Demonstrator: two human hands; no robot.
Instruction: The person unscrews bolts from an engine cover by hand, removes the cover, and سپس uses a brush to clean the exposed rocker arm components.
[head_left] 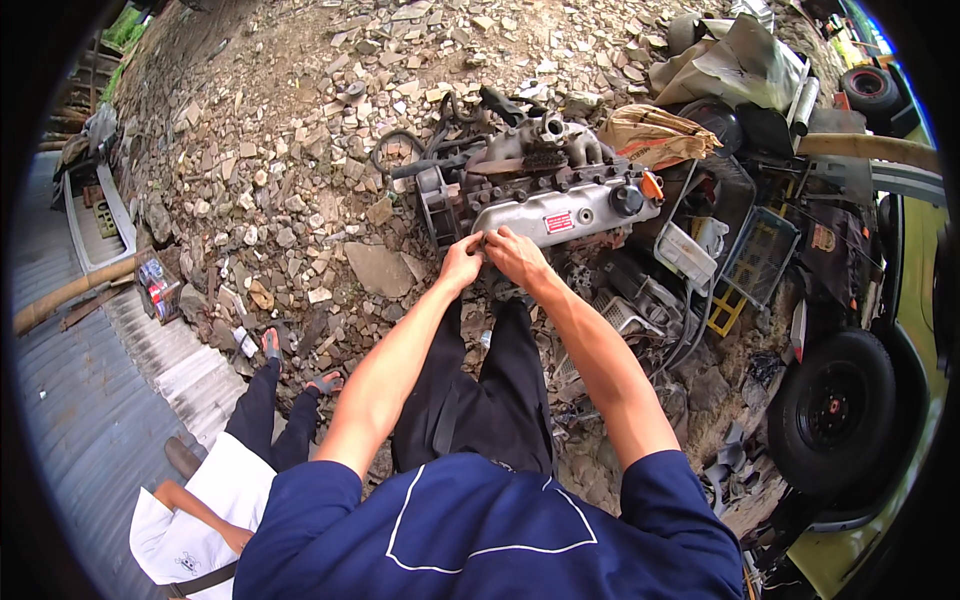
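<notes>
An engine (480,180) stands on the stony ground in front of me, with a silver valve cover (535,212) along its near side. A black round cap (627,200) sits on the cover's right end. My left hand (462,262) is at the cover's near left corner, its fingers drawn together. Right beside it, my right hand (516,258) touches the same corner with its fingers bent and closed. Whatever the fingertips of both hands grip there is too small and hidden to make out.
To my left a person in a white shirt (215,510) sits by corrugated metal sheets (90,400). Wheel (833,412), crate (760,255), crumpled sack (658,137) and scrap parts crowd the right side. Broken stones cover the ground beyond the engine.
</notes>
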